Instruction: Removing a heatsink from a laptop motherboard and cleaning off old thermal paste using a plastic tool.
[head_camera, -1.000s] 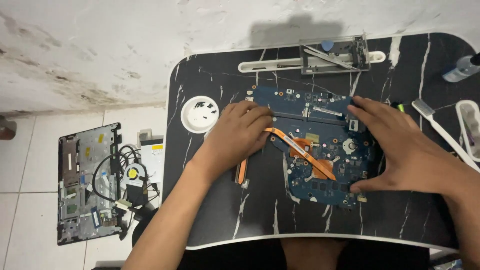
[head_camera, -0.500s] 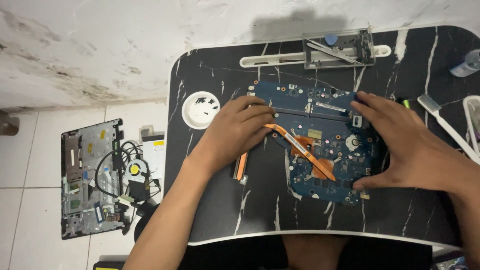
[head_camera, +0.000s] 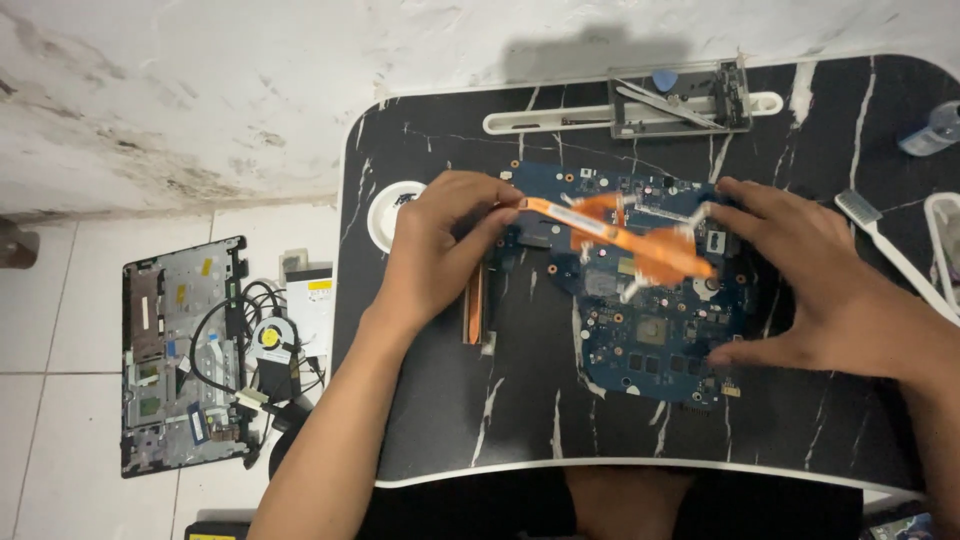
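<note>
Left hand (head_camera: 440, 250) had its fingers pinched on the copper heatpipe (head_camera: 625, 238), lifted off the blue board (head_camera: 650, 330). Right hand (head_camera: 810, 285) was spread open, fingertips pressing on the board.

Blue motherboard (head_camera: 650, 320) bearing a copper-orange heat pipe (head_camera: 625, 238); table (head_camera: 450, 400) black with white marble veining and a white rim. White round dish (head_camera: 385, 215), white toothbrush (head_camera: 885, 245), grey laptop chassis (head_camera: 180, 350) with a yellow-centred fan (head_camera: 268, 338), white floor tiles (head_camera: 50, 330).
</note>
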